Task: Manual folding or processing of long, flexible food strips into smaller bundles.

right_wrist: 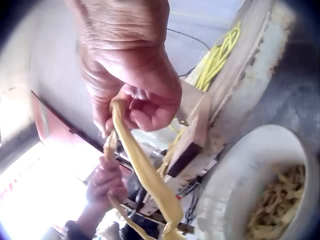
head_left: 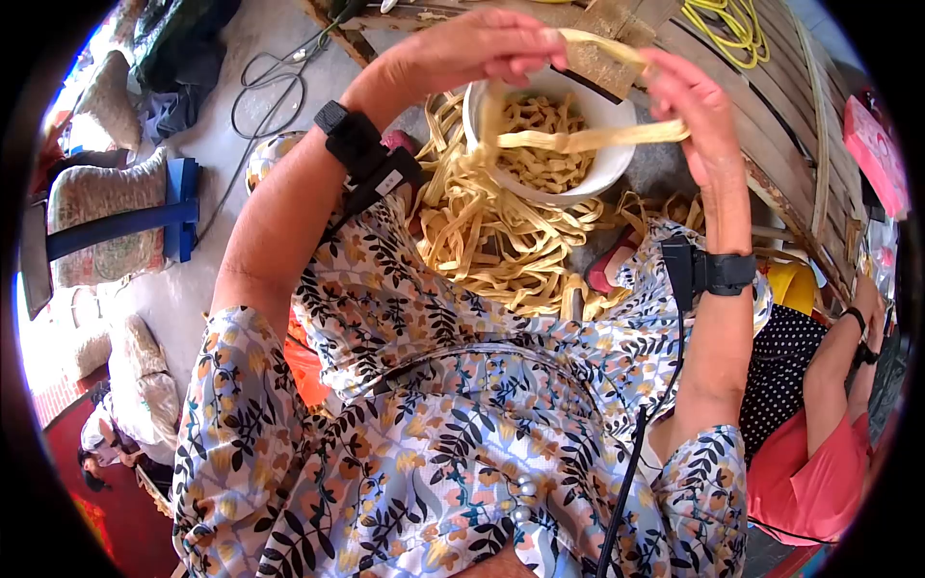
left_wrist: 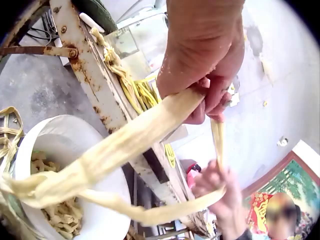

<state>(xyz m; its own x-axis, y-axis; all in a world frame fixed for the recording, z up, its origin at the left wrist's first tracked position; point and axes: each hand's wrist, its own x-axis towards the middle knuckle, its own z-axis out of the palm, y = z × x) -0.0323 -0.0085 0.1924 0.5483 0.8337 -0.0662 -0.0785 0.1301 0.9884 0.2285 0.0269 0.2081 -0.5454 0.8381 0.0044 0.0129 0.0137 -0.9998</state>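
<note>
A long, flat, pale-yellow strip (head_left: 602,48) stretches between my two raised hands, above a white bucket (head_left: 472,120). One end of the stretch is pinched in my left hand (head_left: 472,48), whose fingers (left_wrist: 197,107) curl round it. My right hand (head_left: 701,111) pinches the other end between thumb and bent fingers (right_wrist: 145,112). From each hand a length of strip hangs toward the bucket. Short cut pieces (head_left: 540,116) of the same material fill part of the bucket. Long loose strips (head_left: 501,241) lie heaped around it on the floor, between my legs.
Past the bucket stands a slatted wooden bench (head_left: 771,106) with a wooden block (head_left: 602,72) at its edge and a yellow cord (head_left: 737,34). A black cable (head_left: 260,96) lies on the floor at left, near a full sack (head_left: 106,212). Another person (head_left: 819,424) sits close at right.
</note>
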